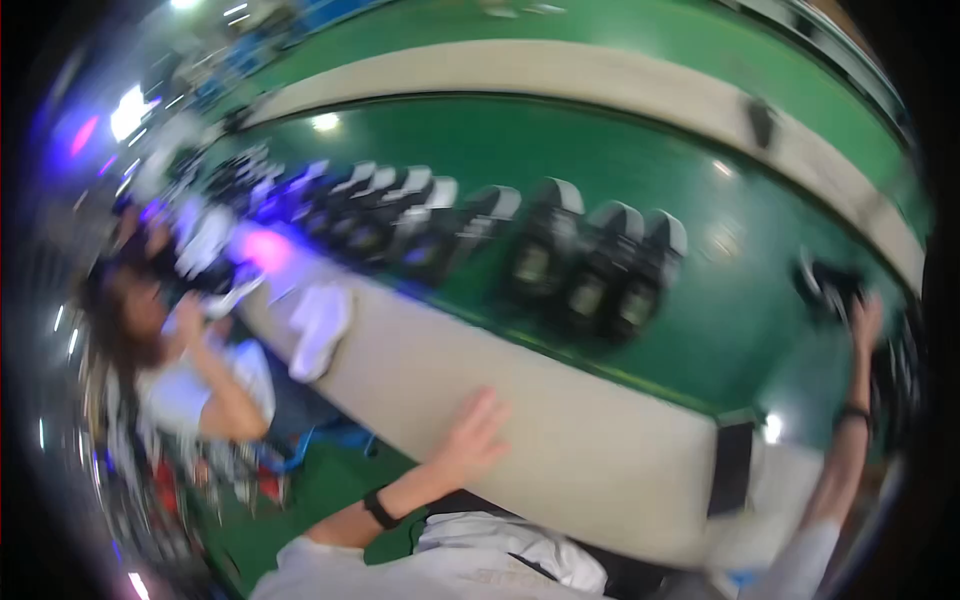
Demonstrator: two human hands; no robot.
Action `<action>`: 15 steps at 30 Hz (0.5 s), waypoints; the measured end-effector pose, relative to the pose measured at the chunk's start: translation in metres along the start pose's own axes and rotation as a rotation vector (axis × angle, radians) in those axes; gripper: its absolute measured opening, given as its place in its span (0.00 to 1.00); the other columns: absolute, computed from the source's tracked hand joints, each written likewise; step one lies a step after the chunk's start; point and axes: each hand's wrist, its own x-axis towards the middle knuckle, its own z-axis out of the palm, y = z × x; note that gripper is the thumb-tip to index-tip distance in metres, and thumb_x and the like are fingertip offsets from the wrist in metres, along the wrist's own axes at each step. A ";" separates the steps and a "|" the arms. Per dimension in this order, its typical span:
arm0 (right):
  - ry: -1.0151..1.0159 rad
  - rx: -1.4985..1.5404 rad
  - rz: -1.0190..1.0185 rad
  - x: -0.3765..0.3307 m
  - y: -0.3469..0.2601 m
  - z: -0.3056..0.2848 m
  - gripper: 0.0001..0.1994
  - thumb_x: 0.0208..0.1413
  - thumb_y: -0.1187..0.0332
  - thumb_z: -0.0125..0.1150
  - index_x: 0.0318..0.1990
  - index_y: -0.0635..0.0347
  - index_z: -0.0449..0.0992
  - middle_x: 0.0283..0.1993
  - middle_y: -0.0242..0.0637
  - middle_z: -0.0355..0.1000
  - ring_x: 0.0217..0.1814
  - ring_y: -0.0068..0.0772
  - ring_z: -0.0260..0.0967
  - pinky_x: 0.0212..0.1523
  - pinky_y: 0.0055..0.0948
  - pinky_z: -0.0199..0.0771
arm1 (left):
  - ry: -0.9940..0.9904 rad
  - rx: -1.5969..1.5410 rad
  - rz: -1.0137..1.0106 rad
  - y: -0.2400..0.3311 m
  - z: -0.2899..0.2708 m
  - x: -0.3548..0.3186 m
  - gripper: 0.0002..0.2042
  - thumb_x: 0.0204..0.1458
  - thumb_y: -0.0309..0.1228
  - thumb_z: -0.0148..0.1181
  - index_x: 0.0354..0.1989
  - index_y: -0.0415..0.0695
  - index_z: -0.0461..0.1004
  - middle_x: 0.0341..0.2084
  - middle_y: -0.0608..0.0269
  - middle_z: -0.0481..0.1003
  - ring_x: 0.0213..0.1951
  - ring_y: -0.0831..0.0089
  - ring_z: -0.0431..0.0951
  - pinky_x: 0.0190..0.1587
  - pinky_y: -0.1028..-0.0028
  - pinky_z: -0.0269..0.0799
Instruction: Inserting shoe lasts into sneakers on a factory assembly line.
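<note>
My left hand (475,437) is over the beige work surface (600,455), its fingers stretched out and nothing in them. At the far right my right arm reaches out over the green conveyor belt (735,300). There my right hand (867,322) is at the edge of a black shoe (830,283) with a pale stripe, its fingers seeming closed on it; blur softens the grip. Along the belt, to the left of this shoe, stand several black shoes (590,262) with whitish-grey ends.
A person (205,365) sits at left, hands raised around a white piece. Near them, a white shoe-shaped item (320,328) lies on the work surface. A dark block (731,468) stands at the surface's right end. Beyond the belt runs a beige ledge (520,68).
</note>
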 end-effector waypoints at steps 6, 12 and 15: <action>-0.273 0.299 0.103 0.038 0.054 0.044 0.25 0.60 0.60 0.58 0.60 0.68 0.69 0.58 0.45 0.72 0.58 0.38 0.69 0.60 0.31 0.63 | -0.005 0.092 0.003 -0.008 0.033 -0.021 0.34 0.59 0.41 0.53 0.71 0.42 0.49 0.71 0.40 0.45 0.72 0.47 0.44 0.71 0.49 0.40; -0.217 0.461 0.160 0.011 -0.046 0.029 0.23 0.61 0.55 0.58 0.52 0.68 0.74 0.50 0.47 0.76 0.53 0.48 0.72 0.54 0.33 0.67 | -0.062 0.121 -0.002 -0.001 0.021 -0.017 0.34 0.62 0.41 0.49 0.72 0.43 0.46 0.72 0.43 0.41 0.73 0.50 0.41 0.72 0.51 0.37; -0.184 0.201 -0.171 0.000 -0.061 0.017 0.22 0.58 0.63 0.61 0.57 0.66 0.71 0.56 0.46 0.71 0.55 0.48 0.70 0.55 0.36 0.66 | -0.056 0.113 -0.004 -0.001 0.022 -0.017 0.33 0.62 0.42 0.49 0.72 0.42 0.46 0.72 0.43 0.41 0.73 0.50 0.41 0.72 0.51 0.37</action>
